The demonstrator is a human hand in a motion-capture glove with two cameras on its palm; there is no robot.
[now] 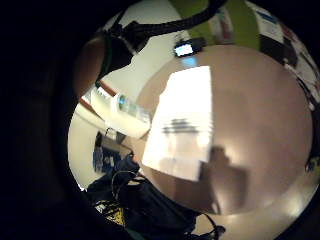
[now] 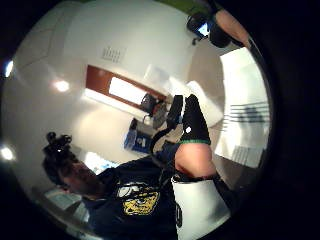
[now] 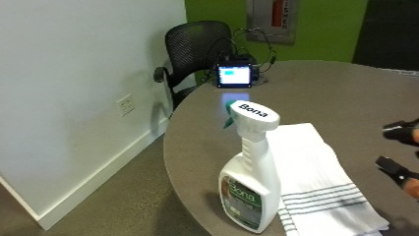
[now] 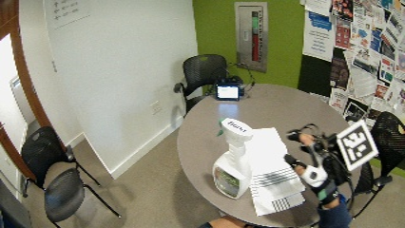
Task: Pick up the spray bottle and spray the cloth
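Nothing of the task looks done: the spray bottle (image 3: 250, 189) stands upright on the counter (image 3: 340, 93), touching the folded cloth (image 3: 314, 182) along one side, while the gloved right hand (image 4: 314, 164) hovers beyond the cloth, fingers spread, holding nothing.

Your gear: black glove, navy tee w/ yellow print

Right hand (image 4: 314, 167) wears a black glove w/ green cuff edge, black straps and white plastic on the palm side. Your dark navy T-shirt (image 2: 131, 199) has a yellow-and-white graphic on the chest; a black headset (image 2: 56, 143) sits on your head, at 10 o'clock from that print.
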